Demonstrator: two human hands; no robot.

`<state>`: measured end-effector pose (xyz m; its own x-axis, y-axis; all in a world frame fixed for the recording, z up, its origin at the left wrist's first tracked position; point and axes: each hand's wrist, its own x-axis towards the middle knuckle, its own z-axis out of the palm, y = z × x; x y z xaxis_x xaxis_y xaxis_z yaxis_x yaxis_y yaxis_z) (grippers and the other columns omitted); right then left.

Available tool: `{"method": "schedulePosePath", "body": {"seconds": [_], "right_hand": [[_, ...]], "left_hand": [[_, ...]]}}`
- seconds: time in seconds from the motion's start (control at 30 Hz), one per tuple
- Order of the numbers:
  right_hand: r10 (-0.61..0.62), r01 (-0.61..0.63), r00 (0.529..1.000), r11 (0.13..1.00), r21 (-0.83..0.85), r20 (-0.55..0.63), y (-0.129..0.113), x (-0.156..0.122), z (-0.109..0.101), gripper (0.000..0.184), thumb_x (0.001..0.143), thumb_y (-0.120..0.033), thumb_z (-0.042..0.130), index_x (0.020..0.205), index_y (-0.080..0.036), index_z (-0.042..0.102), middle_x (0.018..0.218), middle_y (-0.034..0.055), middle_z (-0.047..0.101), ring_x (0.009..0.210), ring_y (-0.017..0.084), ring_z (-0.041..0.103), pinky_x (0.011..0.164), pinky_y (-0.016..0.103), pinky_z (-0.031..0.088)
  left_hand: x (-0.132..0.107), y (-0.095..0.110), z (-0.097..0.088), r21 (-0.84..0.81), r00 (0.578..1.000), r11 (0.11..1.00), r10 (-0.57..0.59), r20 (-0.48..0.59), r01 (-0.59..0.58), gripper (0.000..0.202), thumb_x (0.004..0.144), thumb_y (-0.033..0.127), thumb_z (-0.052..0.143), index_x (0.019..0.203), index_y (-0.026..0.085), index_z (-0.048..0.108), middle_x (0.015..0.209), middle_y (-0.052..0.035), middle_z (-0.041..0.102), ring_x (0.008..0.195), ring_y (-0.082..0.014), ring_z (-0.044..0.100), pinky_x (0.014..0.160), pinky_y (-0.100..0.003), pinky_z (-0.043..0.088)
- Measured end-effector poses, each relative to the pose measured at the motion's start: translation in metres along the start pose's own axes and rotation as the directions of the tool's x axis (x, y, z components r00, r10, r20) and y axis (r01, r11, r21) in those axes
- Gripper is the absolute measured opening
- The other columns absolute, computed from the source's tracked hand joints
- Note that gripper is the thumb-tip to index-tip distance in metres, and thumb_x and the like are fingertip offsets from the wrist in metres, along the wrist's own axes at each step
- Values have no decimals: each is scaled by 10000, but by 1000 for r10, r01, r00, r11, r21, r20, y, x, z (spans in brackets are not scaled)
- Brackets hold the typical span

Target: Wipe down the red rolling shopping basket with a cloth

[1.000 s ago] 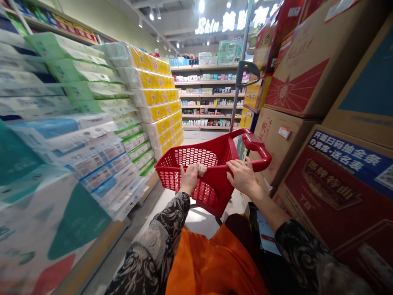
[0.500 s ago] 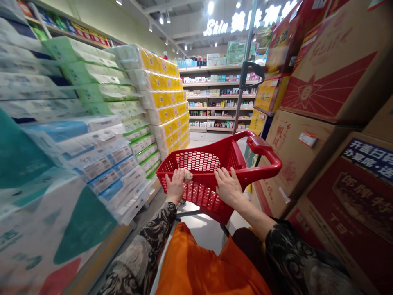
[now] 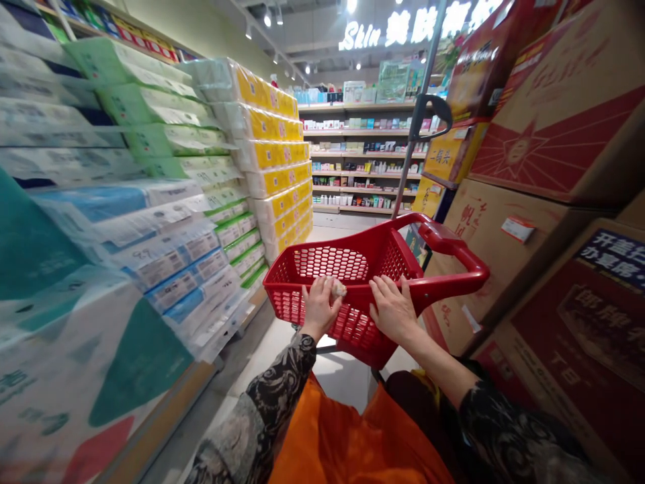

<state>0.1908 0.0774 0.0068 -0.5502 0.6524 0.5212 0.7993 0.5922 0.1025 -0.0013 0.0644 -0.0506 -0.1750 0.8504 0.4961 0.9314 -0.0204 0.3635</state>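
The red perforated plastic basket point(image 3: 353, 265) looks light and stiff, best held at its rim: the left hand point(image 3: 320, 308) pinches a pale wad point(image 3: 338, 290) there, and the right hand point(image 3: 394, 310) rests spread.

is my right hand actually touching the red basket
Touching. The head view shows the right hand lying palm down on the near rim of the red basket, fingers spread across it with no gap.

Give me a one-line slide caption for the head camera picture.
Left hand and right hand rest on the near rim of a red shopping basket between stacked tissue packs and cardboard boxes.
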Motion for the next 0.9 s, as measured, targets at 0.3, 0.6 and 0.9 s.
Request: {"method": "schedulePosePath", "body": {"seconds": [0.3, 0.6, 0.9], "right_hand": [[2, 0, 998, 1000, 31, -64, 12, -10, -2, 412, 817, -192, 460, 1201, -104, 577, 1298, 107, 543, 1245, 272, 419, 1109, 509, 63], [13, -2, 997, 989, 151, -70, -23, -2, 2, 441, 826, -221, 461, 1241, -98, 548, 1346, 119, 491, 1300, 278, 353, 1103, 523, 68], [135, -127, 986, 988, 87, -96, 17, -11, -8, 498, 791, -197, 467, 1265, -50, 513, 1377, 149, 445, 1314, 296, 324, 1090, 531, 100]], "left_hand": [[8, -77, -24, 36, 979, 986, -156, -131, 162, 445, 848, 198, 341, 1254, 186, 520, 1361, -161, 474, 1306, -338, 355, 1070, -656, 44], [7, 17, 11, 61, 1000, 998, -31, 4, 31, 478, 862, 143, 309, 1322, 150, 438, 1400, -139, 434, 1330, -268, 331, 1103, -524, 214], [18, 22, 2, 70, 999, 997, -47, 23, 45, 425, 857, 210, 386, 1264, 148, 491, 1329, -168, 498, 1243, -307, 429, 1050, -570, 282]]}}
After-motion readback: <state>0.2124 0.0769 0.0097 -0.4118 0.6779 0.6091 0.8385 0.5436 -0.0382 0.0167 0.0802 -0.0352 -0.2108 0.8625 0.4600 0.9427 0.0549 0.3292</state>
